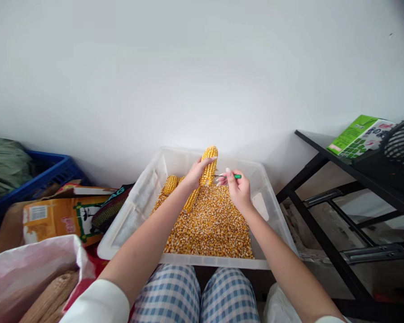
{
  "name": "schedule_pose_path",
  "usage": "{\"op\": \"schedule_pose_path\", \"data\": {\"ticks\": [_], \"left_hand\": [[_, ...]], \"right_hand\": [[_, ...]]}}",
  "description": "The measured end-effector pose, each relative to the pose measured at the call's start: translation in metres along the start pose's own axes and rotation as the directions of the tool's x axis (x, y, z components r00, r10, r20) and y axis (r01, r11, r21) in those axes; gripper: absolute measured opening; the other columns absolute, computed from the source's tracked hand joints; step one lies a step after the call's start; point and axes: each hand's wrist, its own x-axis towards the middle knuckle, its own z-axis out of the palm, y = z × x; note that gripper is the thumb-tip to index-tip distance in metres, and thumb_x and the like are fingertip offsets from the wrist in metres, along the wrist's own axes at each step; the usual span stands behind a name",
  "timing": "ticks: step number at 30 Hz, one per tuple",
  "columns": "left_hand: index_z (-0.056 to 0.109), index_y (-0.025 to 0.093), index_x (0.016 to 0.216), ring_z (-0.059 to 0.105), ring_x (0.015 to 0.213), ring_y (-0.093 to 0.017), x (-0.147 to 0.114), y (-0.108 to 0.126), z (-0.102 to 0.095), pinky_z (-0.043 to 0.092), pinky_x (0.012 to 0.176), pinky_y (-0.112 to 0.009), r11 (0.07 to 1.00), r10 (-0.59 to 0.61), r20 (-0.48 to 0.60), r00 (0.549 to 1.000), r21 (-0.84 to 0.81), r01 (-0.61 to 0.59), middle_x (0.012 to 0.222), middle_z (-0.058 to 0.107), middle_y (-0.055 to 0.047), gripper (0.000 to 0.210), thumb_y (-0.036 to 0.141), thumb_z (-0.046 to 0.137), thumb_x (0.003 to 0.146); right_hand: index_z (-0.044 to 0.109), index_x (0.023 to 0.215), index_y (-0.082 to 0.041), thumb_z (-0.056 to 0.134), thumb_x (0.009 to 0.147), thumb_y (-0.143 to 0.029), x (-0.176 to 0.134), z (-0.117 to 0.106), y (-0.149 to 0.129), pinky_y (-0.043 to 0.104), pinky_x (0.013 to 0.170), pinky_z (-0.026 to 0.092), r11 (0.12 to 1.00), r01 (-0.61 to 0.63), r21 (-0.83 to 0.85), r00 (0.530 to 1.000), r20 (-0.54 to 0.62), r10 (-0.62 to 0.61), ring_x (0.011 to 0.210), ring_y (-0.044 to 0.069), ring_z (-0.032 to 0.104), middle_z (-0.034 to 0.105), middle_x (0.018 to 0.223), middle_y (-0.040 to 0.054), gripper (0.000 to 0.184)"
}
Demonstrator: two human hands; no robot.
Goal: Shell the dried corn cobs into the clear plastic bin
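My left hand [199, 170] is wrapped round a yellow corn cob [209, 166], held tilted upright above a clear plastic bin. Kernels still cover most of its visible side. In my right hand [237, 186] is a small screwdriver [237, 176] with a green handle, its thin metal shaft pointing left at the cob's lower right side. Whether its tip touches the cob I cannot tell. Loose corn kernels [212, 229] lie spread across the bin below both hands. More cobs, among them one corn cob [170, 184], rest on the kernels at the left, partly hidden by my left arm.
The plastic bin [281, 220] stands before my knees, against a white wall [202, 72]. To the left are a blue crate [57, 172], a cardboard box [50, 220] and a white bag [37, 251] holding stripped cobs [52, 296]. A black metal frame [323, 229] stands close on the right.
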Motion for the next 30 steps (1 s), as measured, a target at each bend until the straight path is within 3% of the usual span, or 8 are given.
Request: {"op": "schedule_pose_path", "data": {"ticks": [13, 17, 26, 30], "left_hand": [[0.051, 0.014, 0.096, 0.058, 0.056, -0.015, -0.0021, 0.0067, 0.0025, 0.049, 0.052, -0.027, 0.999, -0.042, -0.001, 0.999, 0.015, 0.042, 0.068, 0.06, -0.005, 0.045, 0.043, 0.063, 0.063], [0.05, 0.014, 0.096, 0.058, 0.056, -0.015, -0.0021, 0.0057, 0.0016, 0.049, 0.053, -0.028, 0.999, -0.039, -0.002, 0.999, 0.029, 0.039, 0.068, 0.06, -0.005, 0.045, 0.044, 0.063, 0.064], [0.048, 0.014, 0.1, 0.056, 0.055, -0.014, -0.0056, 0.0056, 0.0016, 0.046, 0.051, -0.026, 0.993, -0.002, -0.05, 0.999, 0.12, 0.009, 0.069, 0.058, -0.004, 0.05, 0.045, 0.063, 0.063], [0.051, 0.014, 0.099, 0.056, 0.06, -0.013, -0.0096, 0.0069, 0.0017, 0.044, 0.055, -0.024, 0.976, 0.052, -0.047, 0.998, 0.215, -0.04, 0.072, 0.058, -0.003, 0.05, 0.044, 0.065, 0.061]], "right_hand": [[0.054, 0.079, -0.016, 0.044, 0.083, -0.039, -0.0005, 0.0011, -0.005, 0.027, 0.06, 0.05, 0.997, -0.041, 0.059, 0.999, 0.01, 0.041, 0.059, 0.012, 0.06, 0.063, 0.068, 0.0029, 0.026], [0.055, 0.081, -0.017, 0.043, 0.083, -0.04, -0.0017, 0.0012, -0.0035, 0.028, 0.063, 0.051, 1.0, -0.016, -0.009, 0.999, 0.042, 0.016, 0.062, 0.013, 0.06, 0.063, 0.071, 0.0036, 0.026], [0.058, 0.08, -0.019, 0.044, 0.084, -0.034, -0.0064, -0.0015, -0.0025, 0.03, 0.071, 0.047, 0.96, 0.164, -0.229, 0.975, 0.188, -0.121, 0.072, 0.015, 0.059, 0.062, 0.076, 0.0046, 0.021], [0.058, 0.078, -0.017, 0.043, 0.084, -0.036, -0.0041, -0.0012, -0.0044, 0.028, 0.067, 0.048, 0.981, 0.09, -0.171, 0.979, 0.193, -0.056, 0.067, 0.014, 0.059, 0.062, 0.073, 0.0041, 0.025]]}}
